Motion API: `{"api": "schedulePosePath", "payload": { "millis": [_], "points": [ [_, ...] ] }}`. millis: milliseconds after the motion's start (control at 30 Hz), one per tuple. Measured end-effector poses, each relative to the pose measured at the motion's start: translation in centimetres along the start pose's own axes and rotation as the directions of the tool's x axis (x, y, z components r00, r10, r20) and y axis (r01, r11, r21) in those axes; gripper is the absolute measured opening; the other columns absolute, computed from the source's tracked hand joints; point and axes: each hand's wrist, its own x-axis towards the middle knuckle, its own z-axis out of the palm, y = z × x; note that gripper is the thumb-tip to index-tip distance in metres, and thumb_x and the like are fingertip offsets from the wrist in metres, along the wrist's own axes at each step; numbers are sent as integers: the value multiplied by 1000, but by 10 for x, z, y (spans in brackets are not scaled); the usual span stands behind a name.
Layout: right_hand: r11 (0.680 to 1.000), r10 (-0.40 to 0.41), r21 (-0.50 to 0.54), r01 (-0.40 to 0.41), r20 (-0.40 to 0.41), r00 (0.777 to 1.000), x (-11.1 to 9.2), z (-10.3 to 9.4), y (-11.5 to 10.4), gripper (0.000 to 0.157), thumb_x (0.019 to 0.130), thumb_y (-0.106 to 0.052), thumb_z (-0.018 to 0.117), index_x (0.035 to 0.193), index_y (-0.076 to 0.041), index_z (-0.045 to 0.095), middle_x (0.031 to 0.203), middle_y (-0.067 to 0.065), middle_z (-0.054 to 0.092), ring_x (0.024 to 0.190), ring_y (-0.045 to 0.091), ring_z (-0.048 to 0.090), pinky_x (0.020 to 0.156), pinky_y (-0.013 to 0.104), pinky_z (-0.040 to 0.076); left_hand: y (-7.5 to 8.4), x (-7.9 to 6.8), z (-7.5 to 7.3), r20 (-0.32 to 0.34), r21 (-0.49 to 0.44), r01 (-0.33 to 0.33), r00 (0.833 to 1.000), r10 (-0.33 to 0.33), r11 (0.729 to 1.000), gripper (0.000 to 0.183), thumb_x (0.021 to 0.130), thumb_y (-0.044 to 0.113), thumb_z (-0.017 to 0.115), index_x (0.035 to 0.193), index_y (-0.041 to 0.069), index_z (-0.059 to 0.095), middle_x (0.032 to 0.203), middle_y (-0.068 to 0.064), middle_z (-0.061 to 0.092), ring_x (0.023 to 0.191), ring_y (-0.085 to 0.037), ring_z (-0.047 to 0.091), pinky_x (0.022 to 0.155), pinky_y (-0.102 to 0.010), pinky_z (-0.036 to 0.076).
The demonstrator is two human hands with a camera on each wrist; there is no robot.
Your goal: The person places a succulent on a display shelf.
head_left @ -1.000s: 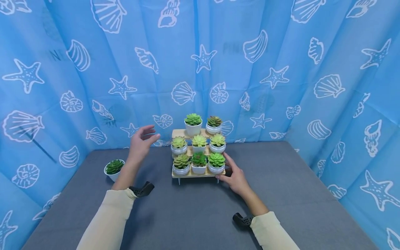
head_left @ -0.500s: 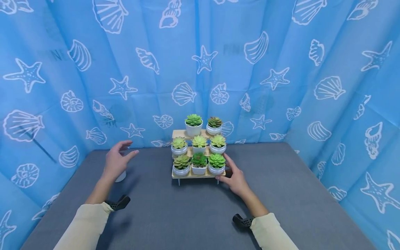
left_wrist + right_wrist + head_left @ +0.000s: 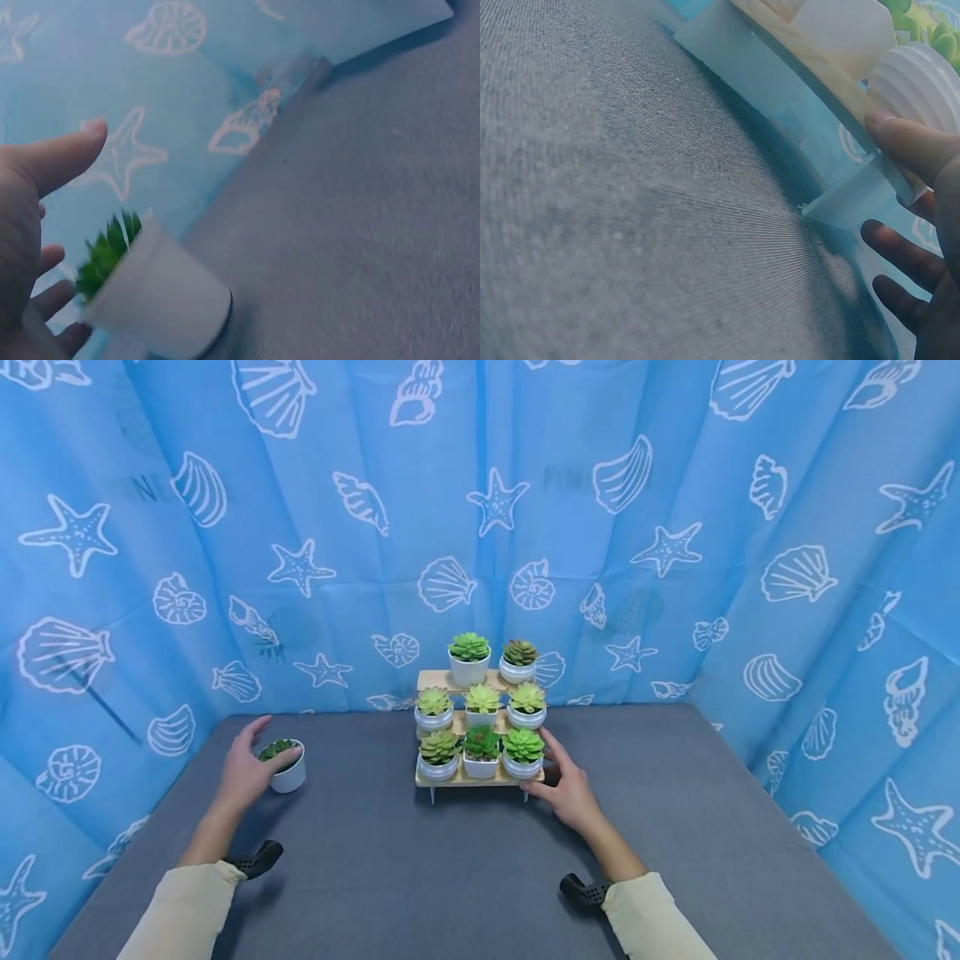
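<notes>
At the left of the table, a white pot with a dark green succulent (image 3: 288, 770) stands upright. My left hand (image 3: 246, 768) is spread around it, thumb over the plant and fingers on the far side. In the left wrist view a gap shows between the thumb and the pot (image 3: 165, 292). A three-tier wooden plant stand (image 3: 480, 782) at the middle bears several potted succulents (image 3: 483, 699). My right hand (image 3: 573, 792) pinches its lower right corner; the thumb (image 3: 907, 142) lies on the front edge of the bottom board (image 3: 817, 75), other fingers stretch out below.
Grey cloth (image 3: 420, 877) covers the table. A blue curtain with white shells and starfish (image 3: 480, 527) hangs behind it and along both sides. The top tier of the stand has a bare stretch of board (image 3: 433, 680) at its left end.
My left hand has moved left and down, away from beside the stand to the dark green succulent's pot. My right hand has stayed at the stand's corner.
</notes>
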Motion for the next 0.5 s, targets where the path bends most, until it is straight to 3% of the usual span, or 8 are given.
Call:
{"api": "schedulePosePath", "payload": {
  "millis": [233, 500],
  "points": [
    [1000, 3, -9, -3, 2, 1000, -1, -1, -1, 95, 79, -17, 83, 154, -32, 26, 134, 16, 56, 104, 30, 63, 89, 53, 47, -21, -4, 1, 107, -123, 102, 990, -89, 987, 98, 91, 38, 69, 156, 6, 3, 156, -30, 11, 141, -49, 10, 107, -67, 17],
    [1000, 0, -6, 0, -3, 1000, 0, 0, -1, 95, 79, -16, 83, 154, -32, 27, 134, 16, 57, 104, 32, 63, 90, 54, 47, -36, -7, 4, 173, -153, 149, 977, -122, 977, 99, 92, 36, 68, 155, 3, -2, 154, -34, 10, 138, -48, 18, 108, -64, 20]
  ]
}}
